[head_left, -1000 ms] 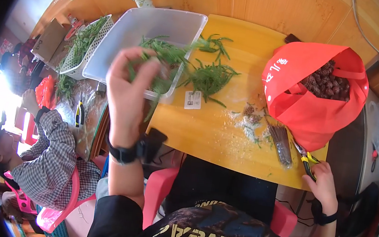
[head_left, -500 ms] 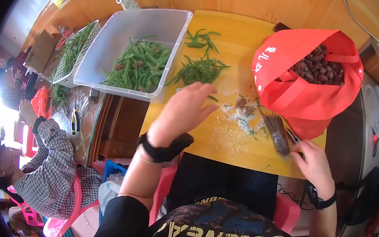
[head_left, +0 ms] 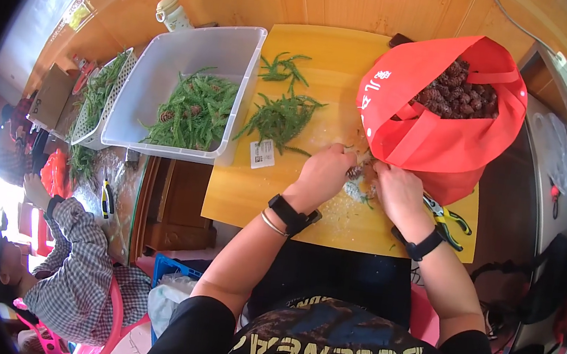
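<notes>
Both hands come close together over the yellow table (head_left: 340, 64). My left hand (head_left: 326, 174) is closed, its fingertips pinched at a small brown pine cone (head_left: 353, 172); what exactly they grip is hidden. Just to its right, my right hand (head_left: 398, 191) is closed too, fingers bent down beside the red bag, their contents hidden. Whitish crumbs (head_left: 355, 190) lie below the fingertips. Pliers with yellow-and-black handles (head_left: 449, 222) rest right of my right wrist. Green sprigs (head_left: 280, 116) lie beyond my left hand, near a white label card (head_left: 262, 154).
A red fabric bag (head_left: 435, 150) full of pine cones (head_left: 460, 92) stands at the right. At left is a clear plastic bin (head_left: 238, 86) holding green sprigs. Another person in a checked shirt (head_left: 78, 261) sits at the left, near a second pair of pliers (head_left: 107, 198).
Both hands moved inward and came together near the pine cone. The brown bundle by my right hand is out of sight, and the pliers now show in full. The label card is uncovered.
</notes>
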`<state>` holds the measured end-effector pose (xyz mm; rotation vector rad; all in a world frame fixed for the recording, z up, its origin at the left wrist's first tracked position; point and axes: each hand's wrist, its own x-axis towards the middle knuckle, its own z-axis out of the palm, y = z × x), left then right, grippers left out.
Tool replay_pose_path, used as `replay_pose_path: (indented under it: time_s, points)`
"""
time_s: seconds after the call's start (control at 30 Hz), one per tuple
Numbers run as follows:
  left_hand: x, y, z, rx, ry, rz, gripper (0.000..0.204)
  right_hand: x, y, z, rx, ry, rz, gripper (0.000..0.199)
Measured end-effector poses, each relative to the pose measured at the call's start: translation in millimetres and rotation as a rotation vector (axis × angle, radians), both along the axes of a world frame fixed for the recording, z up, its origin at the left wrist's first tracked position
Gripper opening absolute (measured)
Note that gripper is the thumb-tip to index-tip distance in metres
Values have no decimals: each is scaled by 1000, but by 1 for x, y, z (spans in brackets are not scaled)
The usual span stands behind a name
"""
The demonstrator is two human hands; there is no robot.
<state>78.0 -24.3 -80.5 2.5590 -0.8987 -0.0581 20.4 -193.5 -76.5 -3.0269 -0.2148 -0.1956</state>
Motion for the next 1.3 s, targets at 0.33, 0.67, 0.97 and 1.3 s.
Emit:
replay_pose_path:
  time_s: [0.33, 0.67, 0.97, 1.3]
  points:
    - [-29, 37, 34, -704, 445, 91, 32, 19, 6, -2, 98, -121, 61, 10]
    - [-72, 74, 28, -1118, 904, 226, 33, 22, 3, -1, 53, -340, 155, 10]
    - [-85, 78, 17, -1203, 970, 280, 27, 33, 8, -9, 138, -265, 130, 9]
    - [-91, 68, 23, -1301, 1043, 268, 31, -7, 38, 72, 948, -37, 403, 18]
